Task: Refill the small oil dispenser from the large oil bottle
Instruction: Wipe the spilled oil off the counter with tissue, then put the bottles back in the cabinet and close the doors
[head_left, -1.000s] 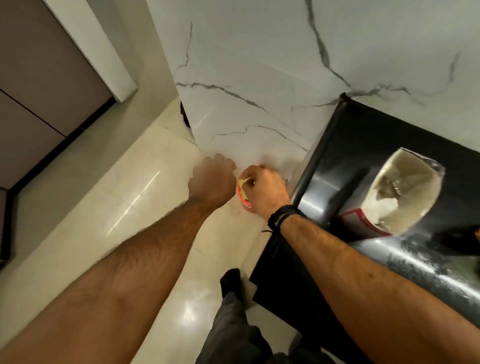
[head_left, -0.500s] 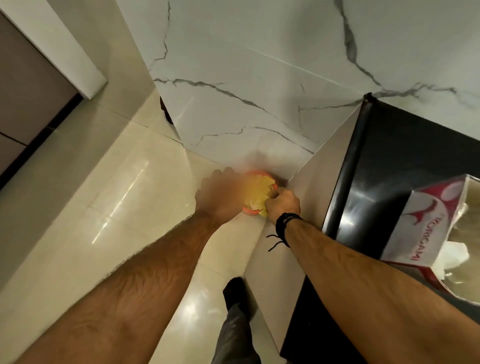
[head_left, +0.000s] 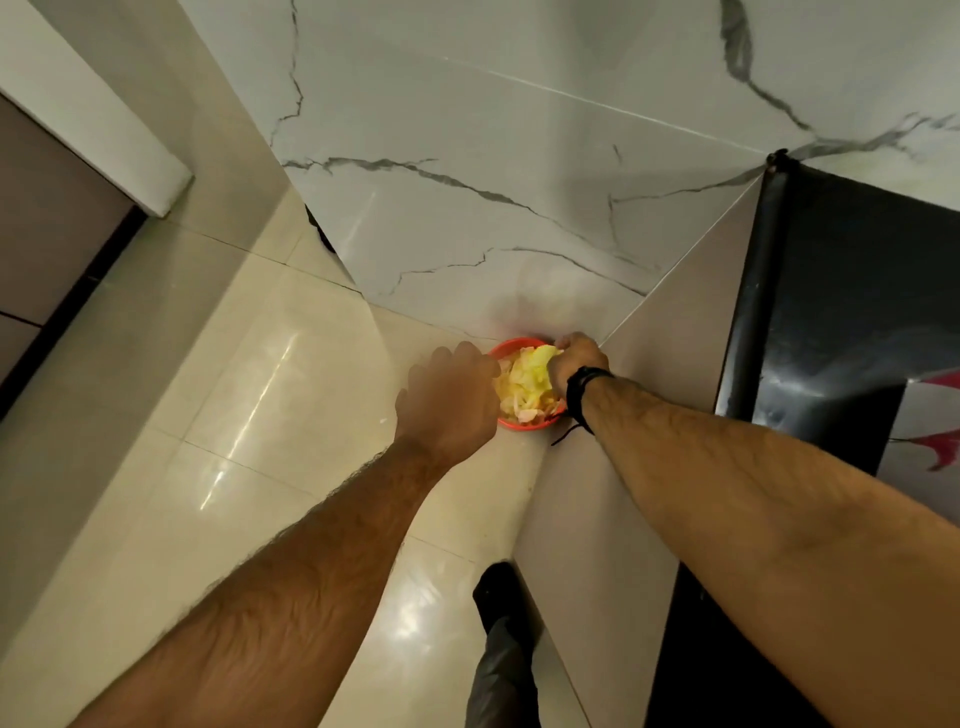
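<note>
Neither the large oil bottle nor the small oil dispenser is in view. A small red bin (head_left: 525, 424) sits on the floor in the corner between the marble wall and a grey cabinet side. It is full of crumpled yellow plastic wrapping (head_left: 530, 382). My left hand (head_left: 448, 402) is curled over the bin's left rim, back of the hand up, fingertips hidden. My right hand (head_left: 577, 362), with a black wrist cord, is closed on the top of the yellow wrapping at the bin's far right edge.
The grey cabinet side (head_left: 639, 415) rises right beside the bin, with a black countertop (head_left: 841, 312) above it. A white carton with red print (head_left: 935, 436) shows at the right edge. The white marble wall (head_left: 493, 182) is behind, glossy cream floor tiles (head_left: 234, 415) lie left, and my dark shoe (head_left: 493, 587) is below.
The view has dropped and closed in on the corner. The bin and its yellow wrapping have come into sight, and both hands have settled on it, the right hand moving onto the wrapping.
</note>
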